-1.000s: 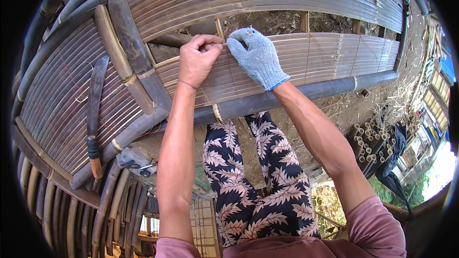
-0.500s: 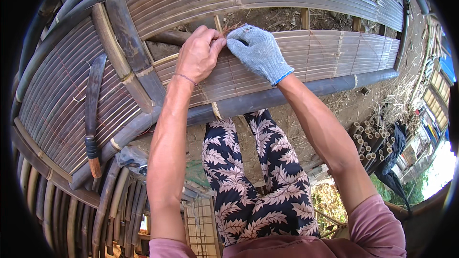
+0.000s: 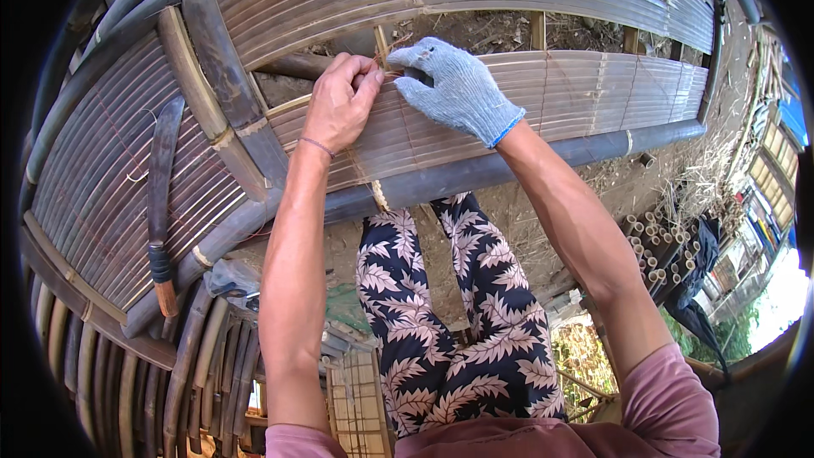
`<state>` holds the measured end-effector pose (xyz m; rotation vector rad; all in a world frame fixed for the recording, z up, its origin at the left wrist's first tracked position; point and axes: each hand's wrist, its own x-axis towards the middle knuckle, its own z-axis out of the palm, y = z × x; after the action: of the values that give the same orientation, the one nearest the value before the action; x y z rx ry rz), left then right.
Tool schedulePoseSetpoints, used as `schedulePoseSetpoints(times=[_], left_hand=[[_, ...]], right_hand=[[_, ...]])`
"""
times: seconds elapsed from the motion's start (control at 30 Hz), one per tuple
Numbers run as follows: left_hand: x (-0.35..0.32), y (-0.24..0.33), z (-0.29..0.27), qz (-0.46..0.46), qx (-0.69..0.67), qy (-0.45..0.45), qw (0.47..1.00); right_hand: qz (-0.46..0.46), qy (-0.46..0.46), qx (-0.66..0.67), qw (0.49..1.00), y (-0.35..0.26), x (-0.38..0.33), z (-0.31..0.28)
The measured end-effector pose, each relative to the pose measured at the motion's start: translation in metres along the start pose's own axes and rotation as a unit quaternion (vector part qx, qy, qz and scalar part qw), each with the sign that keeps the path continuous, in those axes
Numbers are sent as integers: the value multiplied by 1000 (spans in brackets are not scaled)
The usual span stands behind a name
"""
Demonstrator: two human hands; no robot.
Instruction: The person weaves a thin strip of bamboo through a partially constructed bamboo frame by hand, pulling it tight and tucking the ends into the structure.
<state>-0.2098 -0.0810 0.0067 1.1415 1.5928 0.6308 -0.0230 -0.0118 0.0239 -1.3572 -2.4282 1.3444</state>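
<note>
Reddish strands (image 3: 381, 59): at the upper edge of the near slatted bamboo panel (image 3: 577, 95), beside a pale strip (image 3: 381, 36) that crosses the gap.
Left hand (image 3: 342, 102): bare, thumb and fingers pinched together, apparently on the strands.
Right hand (image 3: 458, 85): gloved, thumb parted from the forefinger, whose tip is at the strands; no grip shows.
Step at the edge: seemingly fine fingertip handling of the strands.
Next move: probably calls for a steady left pinch and a clean right-hand catch.
Plastic bag (image 3: 227, 276): clear, with something dark inside that I cannot make out.
</note>
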Motion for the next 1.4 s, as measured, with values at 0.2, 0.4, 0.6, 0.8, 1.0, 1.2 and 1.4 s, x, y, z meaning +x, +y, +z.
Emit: schedulePoseSetpoints(times=[0.2,0.4,0.6,0.8,1.0,1.2,1.4], left_hand=[[0,-2,7,24,-81,45,995],[3,-1,12,-9,-123,35,992],[3,0,12,-66,-96,17,993],[3,3,10,-76,-98,9,992],[3,1,8,-6,-23,3,1000],[-3,20,0,18,209,13,978],[-10,7,22,69,147,208,965]], right_hand=[[-15,-32,-6,999,8,3,1],[8,-21,-5,1000,5,5,1],[19,-14,-10,1000,3,5,0],[-11,3,-7,1000,7,5,4],[-9,-10,-44,999,6,5,5],[6,-6,2,1000,-2,1,7],[-38,0,106,994,-8,7,14]])
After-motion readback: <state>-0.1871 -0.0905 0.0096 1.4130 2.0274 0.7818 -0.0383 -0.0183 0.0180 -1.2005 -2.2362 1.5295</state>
